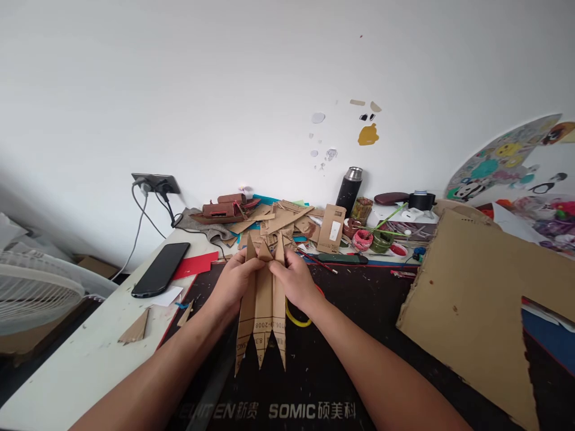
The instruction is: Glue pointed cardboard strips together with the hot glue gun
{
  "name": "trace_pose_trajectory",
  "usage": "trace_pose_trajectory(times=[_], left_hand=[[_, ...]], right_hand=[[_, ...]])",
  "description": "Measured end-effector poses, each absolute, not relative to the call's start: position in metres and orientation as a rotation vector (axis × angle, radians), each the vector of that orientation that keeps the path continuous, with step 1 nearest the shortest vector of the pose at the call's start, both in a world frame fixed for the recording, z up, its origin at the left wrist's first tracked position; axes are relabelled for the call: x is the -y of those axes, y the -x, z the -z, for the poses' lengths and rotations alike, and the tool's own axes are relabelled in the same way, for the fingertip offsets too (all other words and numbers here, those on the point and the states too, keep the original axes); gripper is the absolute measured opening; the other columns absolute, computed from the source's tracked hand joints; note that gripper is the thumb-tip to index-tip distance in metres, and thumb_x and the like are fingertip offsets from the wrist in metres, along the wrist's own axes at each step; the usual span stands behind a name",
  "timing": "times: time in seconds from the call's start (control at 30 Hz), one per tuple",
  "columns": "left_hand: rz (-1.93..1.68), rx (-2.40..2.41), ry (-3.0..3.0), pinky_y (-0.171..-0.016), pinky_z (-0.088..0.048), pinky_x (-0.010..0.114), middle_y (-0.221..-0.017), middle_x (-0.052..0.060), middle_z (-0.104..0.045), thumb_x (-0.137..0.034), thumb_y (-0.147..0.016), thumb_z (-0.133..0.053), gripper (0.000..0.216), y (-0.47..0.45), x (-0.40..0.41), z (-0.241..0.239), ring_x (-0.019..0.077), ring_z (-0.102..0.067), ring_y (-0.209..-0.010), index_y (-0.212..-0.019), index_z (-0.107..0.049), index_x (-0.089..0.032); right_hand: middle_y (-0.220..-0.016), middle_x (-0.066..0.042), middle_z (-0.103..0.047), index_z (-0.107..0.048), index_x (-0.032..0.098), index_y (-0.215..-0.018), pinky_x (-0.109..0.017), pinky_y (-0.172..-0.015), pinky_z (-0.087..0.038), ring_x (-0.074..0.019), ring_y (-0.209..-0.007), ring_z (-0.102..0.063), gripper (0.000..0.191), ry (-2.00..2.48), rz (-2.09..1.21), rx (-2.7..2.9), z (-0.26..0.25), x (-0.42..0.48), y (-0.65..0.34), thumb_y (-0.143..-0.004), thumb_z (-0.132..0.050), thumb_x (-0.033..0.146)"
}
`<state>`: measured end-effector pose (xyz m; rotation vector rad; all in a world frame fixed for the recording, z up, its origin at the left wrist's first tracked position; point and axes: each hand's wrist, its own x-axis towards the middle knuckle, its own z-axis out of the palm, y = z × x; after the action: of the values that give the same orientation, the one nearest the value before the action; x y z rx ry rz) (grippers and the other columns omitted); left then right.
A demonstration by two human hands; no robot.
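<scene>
Between my two hands is a folded piece of cardboard (264,299) with long panels and pointed ends at top and bottom; printed figures show near its lower end. My left hand (236,272) grips its upper left edge, thumb on the front. On the other side, my right hand (294,275) pinches the upper right part, its thumb close to the left one. The fingers behind the cardboard are hidden. Beneath lies a dark desk mat (350,353) with white lettering. A yellow ring-shaped thing (299,320) shows partly behind my right wrist.
Cardboard scraps (287,218) are heaped at the back. Paint jars (363,240) and a black thermos (349,191) stand near the wall. A large cardboard sheet (467,311) covers the right side. At left lie a phone (162,269) and red paper (195,266); a fan (40,293) stands beyond.
</scene>
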<state>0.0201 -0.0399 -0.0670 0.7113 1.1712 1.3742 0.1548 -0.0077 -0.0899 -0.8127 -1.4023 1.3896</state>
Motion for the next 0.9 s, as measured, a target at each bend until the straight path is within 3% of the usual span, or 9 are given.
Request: trace_pose_trajectory(times=[0.27, 0.47, 0.73, 0.9], left_hand=[[-1.385, -1.255, -0.697, -0.071, -0.054, 0.033, -0.083, 0.002, -0.08, -0.027, -0.059, -0.078, 0.03, -0.0239, 0.0406, 0.0699, 0.0281, -0.075, -0.082, -0.089, -0.076, -0.022], [-1.437, -1.221, -0.748, -0.07, -0.055, 0.033, -0.084, 0.003, -0.079, -0.028, -0.059, -0.081, 0.036, -0.0189, 0.0402, 0.0638, 0.0276, -0.075, -0.082, -0.094, -0.075, -0.02], [-1.417, -1.187, -0.72, -0.069, -0.055, 0.033, -0.085, 0.004, -0.079, -0.027, -0.061, -0.082, 0.037, -0.0188, 0.0377, 0.0657, 0.0275, -0.075, -0.081, -0.096, -0.074, -0.019], [-1.359, -1.128, -0.79, -0.074, -0.057, 0.036, -0.09, 0.005, -0.08, -0.03, -0.063, -0.088, 0.043, -0.0189, 0.039, 0.0683, 0.0267, -0.075, -0.08, -0.101, -0.073, -0.019]], right_hand=[[-0.102, -0.003, -0.077, -0.072, 0.022, -0.101, -0.038, -0.095, -0.052, -0.0277, -0.101, -0.068, 0.025, 0.832, -1.436, 1.361, 0.0948, 0.0046, -0.1542, -0.08, -0.062, 0.03], [-0.111, -0.005, -0.078, -0.074, 0.022, -0.106, -0.039, -0.1, -0.051, -0.0296, -0.113, -0.068, 0.027, 0.777, -1.482, 1.361, 0.0892, 0.003, -0.1576, -0.084, -0.067, 0.036], [-0.1, -0.005, -0.078, -0.073, 0.022, -0.101, -0.037, -0.086, -0.054, -0.0289, -0.1, -0.07, 0.023, 0.814, -1.47, 1.388, 0.0923, 0.0008, -0.1599, -0.085, -0.066, 0.037], [-0.102, -0.005, -0.077, -0.072, 0.022, -0.102, -0.037, -0.089, -0.054, -0.0273, -0.098, -0.069, 0.021, 0.804, -1.372, 1.48, 0.0947, 0.0004, -0.1595, -0.087, -0.064, 0.035]])
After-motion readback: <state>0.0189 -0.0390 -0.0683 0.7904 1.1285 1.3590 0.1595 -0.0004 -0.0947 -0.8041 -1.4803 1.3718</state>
